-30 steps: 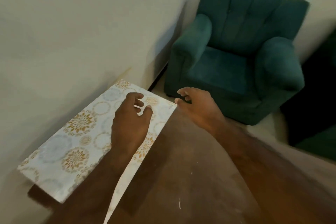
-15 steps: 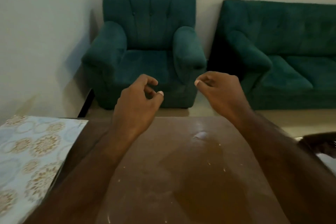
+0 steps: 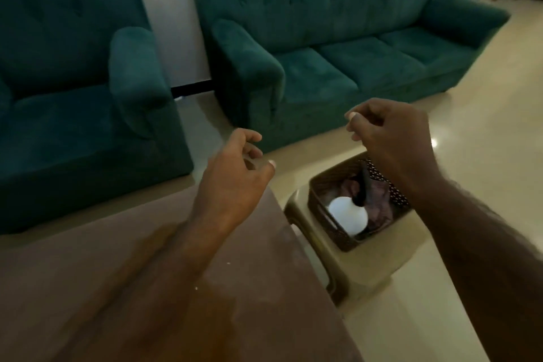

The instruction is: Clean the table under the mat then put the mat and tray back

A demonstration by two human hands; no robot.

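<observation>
A person's two bare hands hover over the right end of a brown tabletop (image 3: 241, 297), which is bare and shows pale specks and smears. Risk: the tray (image 3: 335, 185), a dark basket with a white round object and cloth inside, sits on a low stool (image 3: 346, 273) just beside the tabletop; a one-sided lift could tip its contents out. The mat is out of view. Left hand (image 3: 232, 182) has a loosely curled grip, holding nothing. Right hand (image 3: 390, 138) hangs above the tray, fingers half curled, also empty.
</observation>
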